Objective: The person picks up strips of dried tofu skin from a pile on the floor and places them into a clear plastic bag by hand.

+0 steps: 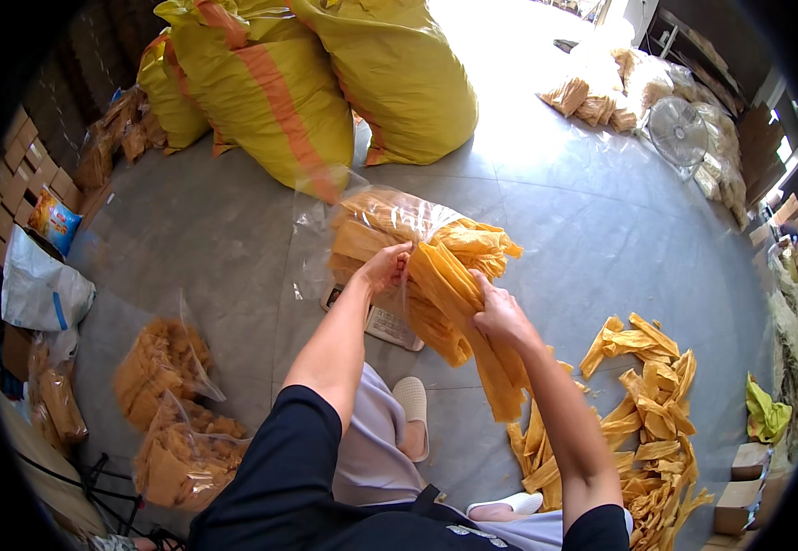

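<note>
My right hand grips a bundle of long, flat, yellow-orange dried strips, which look like dried tofu skin. The bundle slants from the mouth of a clear plastic bag down toward the floor. At the bag's near edge, my left hand is closed on the plastic, its fingers partly hidden. More strips fill the bag, and some stick out at its right end. Under the bag a flat white scale shows in part. Loose strips lie in a heap on the floor to my right.
Large yellow woven sacks with orange stripes stand ahead. Two clear bags of brown pieces sit at the left, near a white sack. A fan and filled bags are at the far right, cardboard boxes at the near right.
</note>
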A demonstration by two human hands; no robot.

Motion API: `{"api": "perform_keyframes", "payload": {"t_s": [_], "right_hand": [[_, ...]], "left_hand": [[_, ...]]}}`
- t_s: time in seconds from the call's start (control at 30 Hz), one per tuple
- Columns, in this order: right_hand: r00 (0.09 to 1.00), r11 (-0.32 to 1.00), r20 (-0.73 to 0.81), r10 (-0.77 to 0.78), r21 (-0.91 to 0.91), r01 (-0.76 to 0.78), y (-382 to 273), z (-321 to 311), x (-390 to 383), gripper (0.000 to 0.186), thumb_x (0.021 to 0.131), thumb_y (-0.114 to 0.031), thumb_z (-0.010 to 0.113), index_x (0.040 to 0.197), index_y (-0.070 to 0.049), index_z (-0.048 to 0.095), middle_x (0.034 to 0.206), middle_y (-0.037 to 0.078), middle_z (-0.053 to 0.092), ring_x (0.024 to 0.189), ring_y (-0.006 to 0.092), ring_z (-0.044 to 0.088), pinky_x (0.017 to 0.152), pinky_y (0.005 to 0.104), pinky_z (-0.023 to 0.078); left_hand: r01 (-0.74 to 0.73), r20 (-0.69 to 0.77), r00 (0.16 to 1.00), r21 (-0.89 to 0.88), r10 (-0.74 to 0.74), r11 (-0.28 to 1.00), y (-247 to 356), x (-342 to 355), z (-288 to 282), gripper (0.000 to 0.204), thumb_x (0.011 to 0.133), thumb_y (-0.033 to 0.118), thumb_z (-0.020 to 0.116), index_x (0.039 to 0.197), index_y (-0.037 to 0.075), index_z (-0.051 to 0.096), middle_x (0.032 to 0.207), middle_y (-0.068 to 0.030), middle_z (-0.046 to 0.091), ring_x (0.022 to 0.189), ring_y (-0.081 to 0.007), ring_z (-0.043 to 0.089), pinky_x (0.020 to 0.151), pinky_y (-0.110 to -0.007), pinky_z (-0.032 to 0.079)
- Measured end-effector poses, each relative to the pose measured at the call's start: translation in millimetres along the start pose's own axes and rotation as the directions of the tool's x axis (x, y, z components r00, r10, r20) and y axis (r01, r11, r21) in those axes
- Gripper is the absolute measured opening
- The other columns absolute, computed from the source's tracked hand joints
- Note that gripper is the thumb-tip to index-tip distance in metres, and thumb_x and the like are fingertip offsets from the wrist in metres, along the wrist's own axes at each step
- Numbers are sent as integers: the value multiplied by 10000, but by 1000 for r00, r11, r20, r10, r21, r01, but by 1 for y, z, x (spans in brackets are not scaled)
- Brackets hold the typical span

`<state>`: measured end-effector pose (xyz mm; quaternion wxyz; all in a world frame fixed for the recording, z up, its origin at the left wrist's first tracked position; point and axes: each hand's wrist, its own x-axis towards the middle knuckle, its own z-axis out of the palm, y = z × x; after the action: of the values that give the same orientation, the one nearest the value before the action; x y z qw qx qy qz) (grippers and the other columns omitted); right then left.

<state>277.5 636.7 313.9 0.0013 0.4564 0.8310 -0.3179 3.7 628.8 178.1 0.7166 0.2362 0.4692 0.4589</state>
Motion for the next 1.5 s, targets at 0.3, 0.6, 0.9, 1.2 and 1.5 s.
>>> {"api": "perform_keyframes", "payload": {"t_s": [0.3, 0.6, 0.9, 1.2, 1.5], "right_hand": [[981, 970, 53, 189, -169, -177, 9, 20, 18, 626, 721, -122, 531, 1324, -149, 364, 1171, 174, 560, 1134, 329, 504, 952, 412, 394], [975, 927, 72, 210, -333, -175, -13, 24, 34, 453, 788, -131, 497, 1231, -65, 430, 1150, 161, 572, 1127, 298, 519, 931, 372, 411], [980, 835, 49, 192, -532, -137, -24, 37, 45, 478, 838, -180, 476, 1295, -71, 386, 1183, 111, 570, 1126, 243, 531, 903, 362, 430], [990, 841, -25, 139, -525, -131, -14, 59, 58, 622, 749, -172, 589, 1316, -94, 345, 1094, 92, 610, 1053, 231, 576, 822, 364, 472], [991, 831, 8, 136, -545, -110, -19, 51, 59, 523, 763, -179, 586, 1246, -88, 408, 1087, 99, 620, 1033, 233, 593, 812, 342, 476]], "left_hand": [[-146, -79, 979, 355, 186, 923, 0, -7, 11, 324, 789, 371, 690, 640, 117, 554, 573, 32, 530, 476, -76, 445, 452, -207, 333], [-93, -227, 937, 571, 266, 816, 8, -11, 30, 229, 716, 212, 681, 589, 54, 576, 544, -47, 579, 468, -110, 538, 443, -257, 413], [207, -490, 674, 844, 552, 495, 10, -17, 74, 120, 564, 165, 600, 620, 71, 648, 716, -159, 651, 739, -308, 639, 695, -369, 504], [147, -519, 531, 835, 670, 530, 1, -19, 82, 161, 614, 195, 629, 646, 42, 664, 698, -191, 629, 683, -342, 632, 646, -414, 500], [126, -526, 485, 832, 698, 540, -1, -18, 78, 139, 657, 181, 603, 648, 54, 659, 707, -185, 629, 681, -358, 622, 645, -429, 495]]}}
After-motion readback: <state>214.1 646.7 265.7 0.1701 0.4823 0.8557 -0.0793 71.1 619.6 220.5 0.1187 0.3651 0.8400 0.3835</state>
